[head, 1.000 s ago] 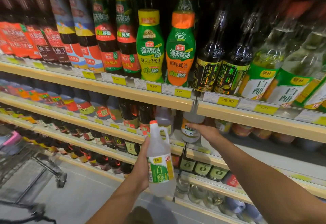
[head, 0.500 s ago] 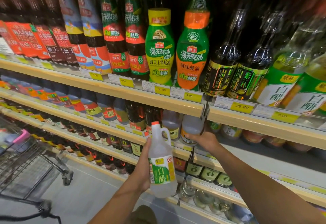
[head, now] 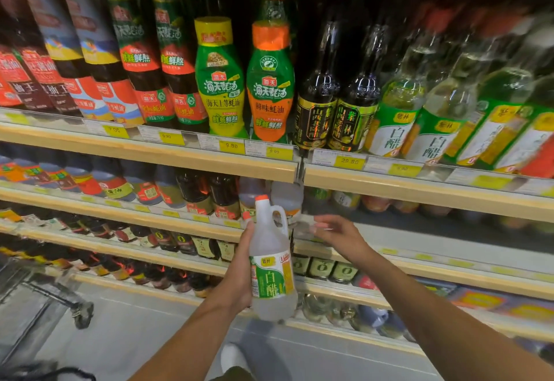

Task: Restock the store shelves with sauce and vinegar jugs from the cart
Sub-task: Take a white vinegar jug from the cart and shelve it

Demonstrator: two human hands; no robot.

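With my left hand wrapped round the vinegar jug and right hand spread empty, I'd slide it upright onto the shelf beside the matching jugs.

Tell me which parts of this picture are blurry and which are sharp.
Head view: the white vinegar jug in the left hand and the oyster sauce bottles above are sharp. The right hand, the vinegar bottles at the far right and the cart are motion-smeared. The lower shelves sit in dim shadow.
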